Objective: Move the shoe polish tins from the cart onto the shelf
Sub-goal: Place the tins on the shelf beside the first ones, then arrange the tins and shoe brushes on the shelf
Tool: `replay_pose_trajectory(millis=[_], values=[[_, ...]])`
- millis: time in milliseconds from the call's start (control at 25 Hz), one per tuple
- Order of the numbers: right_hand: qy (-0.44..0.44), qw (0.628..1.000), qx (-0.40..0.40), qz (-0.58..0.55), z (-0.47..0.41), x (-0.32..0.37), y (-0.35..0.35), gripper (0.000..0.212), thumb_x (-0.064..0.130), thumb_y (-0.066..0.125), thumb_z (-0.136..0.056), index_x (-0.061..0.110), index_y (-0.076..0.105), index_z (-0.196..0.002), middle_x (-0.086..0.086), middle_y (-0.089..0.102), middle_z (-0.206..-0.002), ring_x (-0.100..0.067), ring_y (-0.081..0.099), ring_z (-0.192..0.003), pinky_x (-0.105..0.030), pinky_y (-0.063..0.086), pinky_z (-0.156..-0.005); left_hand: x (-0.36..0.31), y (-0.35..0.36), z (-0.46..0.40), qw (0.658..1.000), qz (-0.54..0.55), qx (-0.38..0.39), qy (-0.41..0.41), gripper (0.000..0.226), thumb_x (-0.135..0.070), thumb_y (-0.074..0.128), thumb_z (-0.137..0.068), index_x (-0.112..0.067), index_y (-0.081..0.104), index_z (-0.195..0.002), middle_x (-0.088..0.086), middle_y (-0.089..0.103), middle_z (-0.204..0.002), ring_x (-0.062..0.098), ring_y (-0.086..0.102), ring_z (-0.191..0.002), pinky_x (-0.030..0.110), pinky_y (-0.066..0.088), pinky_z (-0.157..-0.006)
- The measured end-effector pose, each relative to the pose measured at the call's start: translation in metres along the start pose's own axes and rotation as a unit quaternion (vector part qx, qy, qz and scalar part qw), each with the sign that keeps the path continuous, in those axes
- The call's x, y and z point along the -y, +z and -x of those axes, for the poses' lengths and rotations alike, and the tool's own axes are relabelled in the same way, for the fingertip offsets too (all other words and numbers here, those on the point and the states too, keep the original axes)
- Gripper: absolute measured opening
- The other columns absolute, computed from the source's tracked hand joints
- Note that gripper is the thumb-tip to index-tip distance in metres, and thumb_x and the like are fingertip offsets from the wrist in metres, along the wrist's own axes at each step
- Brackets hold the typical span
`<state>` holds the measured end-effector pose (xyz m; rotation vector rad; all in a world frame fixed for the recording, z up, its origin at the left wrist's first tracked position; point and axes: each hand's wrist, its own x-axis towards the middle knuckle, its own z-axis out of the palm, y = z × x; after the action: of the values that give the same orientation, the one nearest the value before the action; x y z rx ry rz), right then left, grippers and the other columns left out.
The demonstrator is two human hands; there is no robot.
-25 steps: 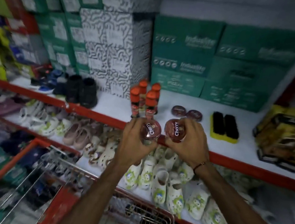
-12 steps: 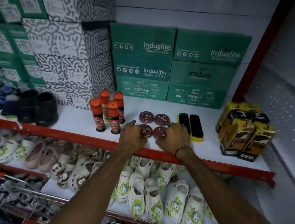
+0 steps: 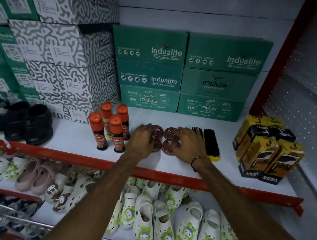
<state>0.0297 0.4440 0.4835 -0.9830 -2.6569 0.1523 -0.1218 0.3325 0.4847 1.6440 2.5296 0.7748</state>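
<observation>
Four round dark-red shoe polish tins (image 3: 169, 132) in a two-by-two block on the white red-edged shelf (image 3: 68, 141). Left hand (image 3: 141, 137) spread flat over left pair, right hand (image 3: 187, 143) over right pair; clasped or merely resting, cannot tell. Beside: four orange-capped polish bottles (image 3: 109, 126), two black-bristled brushes (image 3: 209, 143).

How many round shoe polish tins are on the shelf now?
4, in a two-by-two block between the bottles and the brush: back left, back right, front left, front right. The hands partly cover them, so others may be hidden.
</observation>
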Motion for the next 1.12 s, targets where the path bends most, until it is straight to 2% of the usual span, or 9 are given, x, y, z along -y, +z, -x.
replay_pose_trajectory(millis=[120, 240, 680, 840, 920, 1000, 1120], values=[[0.000, 0.995, 0.092, 0.026, -0.028, -0.001, -0.005, 0.052, 0.032, 0.055, -0.095, 0.029, 0.050, -0.146, -0.002, 0.043, -0.160, -0.026, 0.031, -0.152, -0.055, 0.008, -0.128, 0.001, -0.004, -0.018, 0.999, -0.008, 0.050, 0.009, 0.050, 0.000, 0.054, -0.088, -0.016, 0.063, -0.134, 0.016, 0.067, -0.130, 0.037, 0.058, -0.121, 0.043, 0.043, -0.111], [-0.002, 0.988, 0.154, 0.021, -0.036, -0.004, 0.000, 0.052, 0.030, 0.055, -0.096, 0.034, 0.048, -0.147, -0.003, 0.048, -0.156, -0.027, 0.031, -0.152, -0.055, 0.001, -0.129, 0.006, 0.003, -0.024, 0.996, -0.022, 0.087, -0.010, 0.049, -0.009, 0.053, -0.094, -0.025, 0.058, -0.140, 0.020, 0.064, -0.122, 0.040, 0.062, -0.116, 0.046, 0.051, -0.104], [-0.023, 0.990, 0.138, 0.018, -0.028, -0.010, 0.007, 0.052, 0.032, 0.056, -0.096, 0.036, 0.047, -0.147, -0.005, 0.050, -0.154, -0.027, 0.035, -0.150, -0.055, 0.001, -0.128, 0.012, 0.012, -0.024, 0.996, -0.042, 0.080, -0.009, 0.048, -0.013, 0.059, -0.096, -0.023, 0.056, -0.142, 0.019, 0.063, -0.127, 0.039, 0.062, -0.119, 0.047, 0.051, -0.106], [-0.014, 0.991, 0.129, 0.019, -0.027, -0.010, 0.006, 0.053, 0.034, 0.057, -0.093, 0.036, 0.049, -0.146, 0.000, 0.051, -0.154, -0.026, 0.032, -0.151, -0.056, 0.001, -0.128, 0.008, 0.009, -0.025, 0.994, -0.073, 0.079, 0.000, 0.048, -0.013, 0.060, -0.094, -0.025, 0.058, -0.140, 0.018, 0.062, -0.137, 0.039, 0.052, -0.134, 0.051, 0.045, -0.110], [0.003, 0.997, 0.076, -0.008, -0.025, -0.014, 0.000, 0.052, 0.032, 0.055, -0.094, 0.032, 0.050, -0.146, 0.002, 0.049, -0.155, -0.025, 0.032, -0.152, -0.056, 0.004, -0.128, 0.002, 0.011, -0.026, 0.995, -0.085, 0.044, 0.023, 0.045, -0.011, 0.060, -0.091, -0.023, 0.061, -0.135, 0.010, 0.062, -0.143, 0.036, 0.047, -0.140, 0.053, 0.043, -0.112], [0.020, 0.998, 0.011, -0.052, -0.022, -0.024, -0.012, 0.051, 0.028, 0.054, -0.096, 0.028, 0.050, -0.147, 0.001, 0.047, -0.157, -0.024, 0.035, -0.150, -0.052, 0.015, -0.128, -0.010, 0.015, -0.027, 0.995, -0.085, 0.005, 0.049, 0.045, -0.016, 0.059, -0.092, -0.018, 0.061, -0.137, 0.007, 0.058, -0.148, 0.034, 0.045, -0.143, 0.052, 0.040, -0.116], [0.060, 0.994, -0.006, -0.086, -0.009, -0.056, -0.037, 0.054, 0.022, 0.061, -0.092, 0.026, 0.053, -0.145, -0.004, 0.049, -0.156, -0.027, 0.045, -0.143, -0.045, 0.035, -0.121, -0.042, 0.029, -0.028, 0.992, -0.063, 0.032, 0.106, 0.056, -0.037, 0.056, -0.090, -0.020, 0.053, -0.143, 0.006, 0.066, -0.138, 0.033, 0.049, -0.139, 0.052, 0.034, -0.119]])
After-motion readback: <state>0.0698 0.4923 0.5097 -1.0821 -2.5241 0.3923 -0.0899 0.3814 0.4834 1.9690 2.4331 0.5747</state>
